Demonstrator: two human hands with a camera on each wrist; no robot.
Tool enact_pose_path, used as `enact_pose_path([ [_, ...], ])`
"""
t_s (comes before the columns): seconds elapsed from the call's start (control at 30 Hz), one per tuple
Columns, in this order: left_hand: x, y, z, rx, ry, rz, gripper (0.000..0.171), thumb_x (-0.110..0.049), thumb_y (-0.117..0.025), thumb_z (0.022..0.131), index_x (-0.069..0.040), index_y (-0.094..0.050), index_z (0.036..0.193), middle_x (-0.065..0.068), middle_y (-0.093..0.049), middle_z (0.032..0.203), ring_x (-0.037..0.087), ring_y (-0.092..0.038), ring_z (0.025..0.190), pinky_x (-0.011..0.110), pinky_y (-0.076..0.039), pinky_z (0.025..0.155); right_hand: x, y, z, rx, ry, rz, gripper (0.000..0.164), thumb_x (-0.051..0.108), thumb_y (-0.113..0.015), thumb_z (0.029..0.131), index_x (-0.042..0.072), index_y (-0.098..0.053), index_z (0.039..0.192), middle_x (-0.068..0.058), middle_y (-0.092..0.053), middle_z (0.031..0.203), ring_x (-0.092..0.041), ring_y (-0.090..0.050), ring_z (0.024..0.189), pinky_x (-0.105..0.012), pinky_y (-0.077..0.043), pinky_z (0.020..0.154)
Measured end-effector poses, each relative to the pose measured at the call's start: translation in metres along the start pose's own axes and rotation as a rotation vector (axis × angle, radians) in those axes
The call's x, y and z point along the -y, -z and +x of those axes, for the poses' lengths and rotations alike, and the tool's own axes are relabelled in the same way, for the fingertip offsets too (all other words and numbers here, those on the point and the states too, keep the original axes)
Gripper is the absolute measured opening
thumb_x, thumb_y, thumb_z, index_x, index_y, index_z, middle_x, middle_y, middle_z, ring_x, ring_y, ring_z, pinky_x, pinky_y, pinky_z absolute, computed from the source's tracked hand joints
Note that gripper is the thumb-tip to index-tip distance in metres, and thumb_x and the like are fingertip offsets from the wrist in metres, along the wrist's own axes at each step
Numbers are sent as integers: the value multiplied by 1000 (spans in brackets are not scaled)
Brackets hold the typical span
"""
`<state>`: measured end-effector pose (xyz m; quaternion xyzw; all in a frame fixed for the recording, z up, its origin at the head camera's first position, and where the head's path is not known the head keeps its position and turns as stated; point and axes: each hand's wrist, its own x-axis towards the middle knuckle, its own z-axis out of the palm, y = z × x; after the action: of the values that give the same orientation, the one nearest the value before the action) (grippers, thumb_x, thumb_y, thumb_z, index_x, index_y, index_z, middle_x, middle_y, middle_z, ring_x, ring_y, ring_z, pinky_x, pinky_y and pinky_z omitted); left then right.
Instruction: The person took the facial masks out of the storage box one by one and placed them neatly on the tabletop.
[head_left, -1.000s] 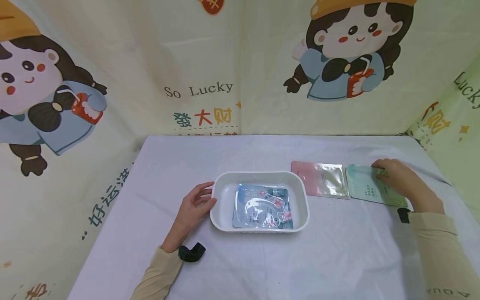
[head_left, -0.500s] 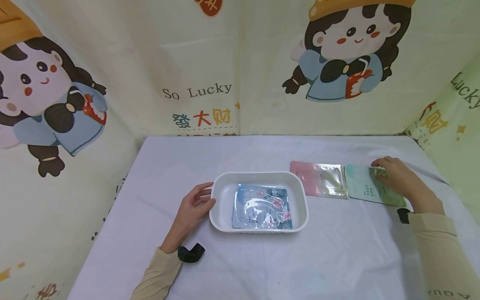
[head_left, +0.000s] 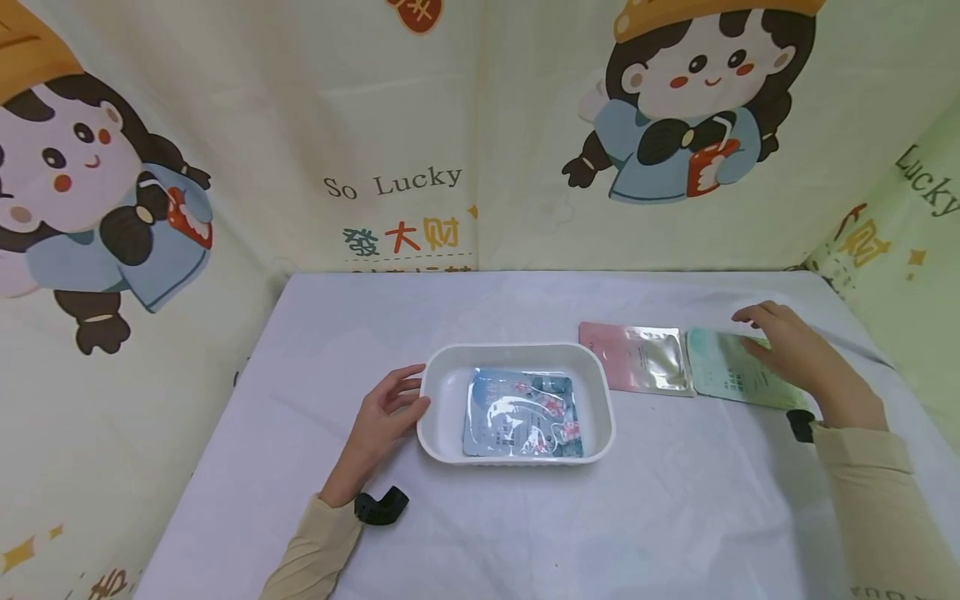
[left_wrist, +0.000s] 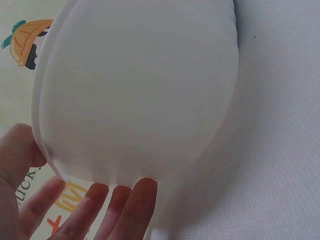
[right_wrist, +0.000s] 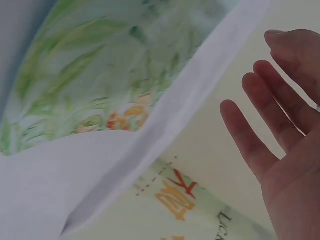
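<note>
Green sachet (head_left: 718,367), probably light, floppy and slick; best pinched at an edge; beneath empty, loosely spread right grip (head_left: 804,354); apart from white tray (head_left: 446,421), touched by unclenched left grip (head_left: 386,418).

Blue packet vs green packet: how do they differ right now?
Place: the blue packet lies inside the white tray, while the green packet lies on the tablecloth.
Print: the blue packet shows pink flowers; the green packet shows leaves with orange touches.
Visibility: in the head view the right hand partly hides the green packet; no hand covers the blue packet.
Shared: both are flat and roughly rectangular.
</note>
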<state>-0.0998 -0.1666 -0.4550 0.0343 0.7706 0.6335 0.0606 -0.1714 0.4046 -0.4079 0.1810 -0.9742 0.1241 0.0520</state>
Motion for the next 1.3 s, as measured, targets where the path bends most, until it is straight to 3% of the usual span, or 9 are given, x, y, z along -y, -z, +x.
enact_pose_path([
  [0.43, 0, -1, -1, -4, 23, 6, 50, -21, -73, 92, -21, -55, 139, 12, -59, 133, 30, -61, 119, 26, -55, 86, 39, 18, 10, -76, 55, 5, 38, -4, -73, 84, -7, -57, 118, -24, -56, 113, -38, -53, 102, -55, -47, 85],
  [1.07, -3, -1, -2, -6, 15, 0, 51, -19, -73, 92, -20, -55, 139, 13, -59, 133, 32, -62, 117, 26, -56, 82, 91, 26, 18, -13, 34, 21, 43, 3, -72, 88, -3, -53, 126, -22, -52, 124, -38, -52, 109, -58, -49, 90],
  [1.3, -5, -1, -2, -5, 15, -11, 50, -18, -73, 91, -19, -55, 138, 14, -59, 132, 32, -62, 117, 26, -57, 82, 105, 23, 20, -24, 85, 27, 43, 5, -74, 88, -1, -53, 125, -19, -53, 124, -34, -55, 107, -54, -52, 87],
])
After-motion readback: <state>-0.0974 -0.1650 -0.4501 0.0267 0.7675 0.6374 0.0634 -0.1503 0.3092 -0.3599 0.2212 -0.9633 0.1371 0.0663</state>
